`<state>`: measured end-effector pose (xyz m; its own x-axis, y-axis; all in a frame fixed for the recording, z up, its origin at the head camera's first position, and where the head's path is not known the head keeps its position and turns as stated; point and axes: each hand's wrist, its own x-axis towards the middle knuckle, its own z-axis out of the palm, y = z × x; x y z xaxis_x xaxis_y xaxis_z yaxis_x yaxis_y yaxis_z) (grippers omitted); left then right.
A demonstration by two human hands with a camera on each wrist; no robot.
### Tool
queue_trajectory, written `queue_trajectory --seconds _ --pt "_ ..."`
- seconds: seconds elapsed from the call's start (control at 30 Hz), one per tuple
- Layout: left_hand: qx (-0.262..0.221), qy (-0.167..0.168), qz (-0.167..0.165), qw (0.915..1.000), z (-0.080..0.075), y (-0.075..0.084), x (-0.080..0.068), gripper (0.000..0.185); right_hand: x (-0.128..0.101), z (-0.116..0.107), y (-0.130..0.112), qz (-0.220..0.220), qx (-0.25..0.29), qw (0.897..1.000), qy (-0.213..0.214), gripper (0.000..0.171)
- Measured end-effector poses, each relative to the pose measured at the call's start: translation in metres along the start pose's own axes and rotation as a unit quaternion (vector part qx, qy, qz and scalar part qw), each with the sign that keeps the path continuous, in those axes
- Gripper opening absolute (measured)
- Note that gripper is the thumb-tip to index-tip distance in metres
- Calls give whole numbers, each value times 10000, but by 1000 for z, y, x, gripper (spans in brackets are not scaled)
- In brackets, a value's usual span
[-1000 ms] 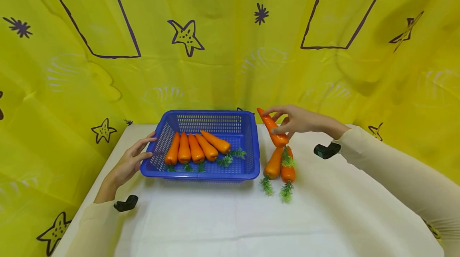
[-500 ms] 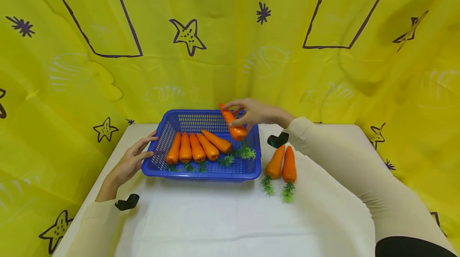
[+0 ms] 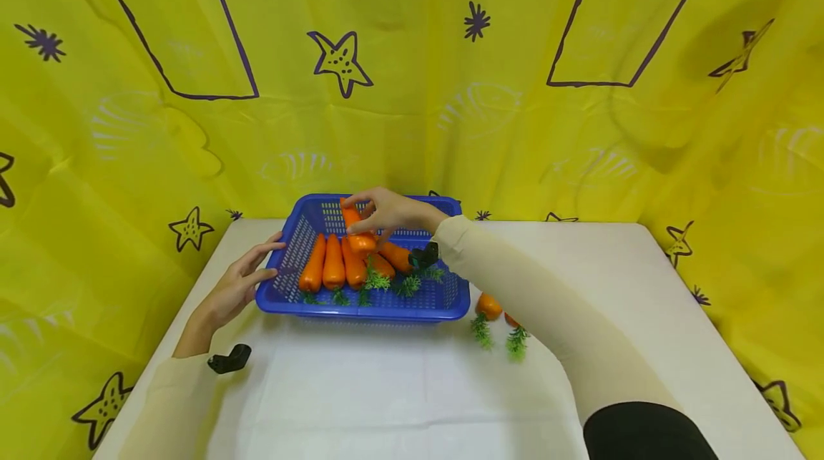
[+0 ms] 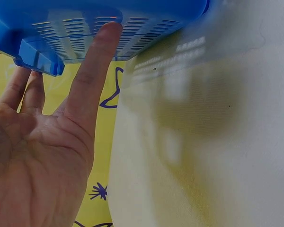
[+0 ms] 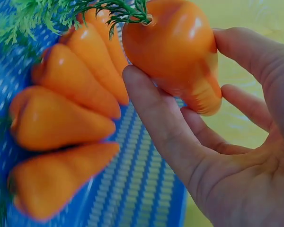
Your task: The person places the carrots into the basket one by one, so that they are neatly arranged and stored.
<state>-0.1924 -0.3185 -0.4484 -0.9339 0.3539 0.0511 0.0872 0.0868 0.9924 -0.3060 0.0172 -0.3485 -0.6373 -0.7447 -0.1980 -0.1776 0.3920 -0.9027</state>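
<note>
— Where's the right hand (image 3: 386,211)?

— Centre of the head view, over the blue basket (image 3: 444,299). Its fingers (image 5: 161,118) are curled around a carrot (image 3: 357,228), held above the carrots lying in the basket (image 3: 331,263).

— And the left hand (image 3: 234,287)?

— Left of centre, fingers (image 4: 92,71) straight and slightly apart, pressed flat against the basket's outer wall.

— Anything else on the table (image 3: 399,388)?

— Two more carrots (image 3: 498,317) just right of the basket, partly hidden by the sleeve (image 3: 534,302).

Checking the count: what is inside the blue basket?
In the blue basket five carrots lie side by side; the right hand holds a sixth carrot above them, partly covering two.
</note>
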Motion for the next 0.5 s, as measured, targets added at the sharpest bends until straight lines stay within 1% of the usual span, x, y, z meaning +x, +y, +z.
queue_trajectory --seconds 0.23,0.4,0.5 --pt "-77 -7 28 10000 -1 0 1 49 33 26 0 226 315 9992 -36 64" --pt "-150 18 -97 9998 -1 0 2 50 53 41 6 489 581 9970 120 65" --pt "-217 16 -136 9997 -1 -1 2 50 61 48 11 554 695 9958 219 63"
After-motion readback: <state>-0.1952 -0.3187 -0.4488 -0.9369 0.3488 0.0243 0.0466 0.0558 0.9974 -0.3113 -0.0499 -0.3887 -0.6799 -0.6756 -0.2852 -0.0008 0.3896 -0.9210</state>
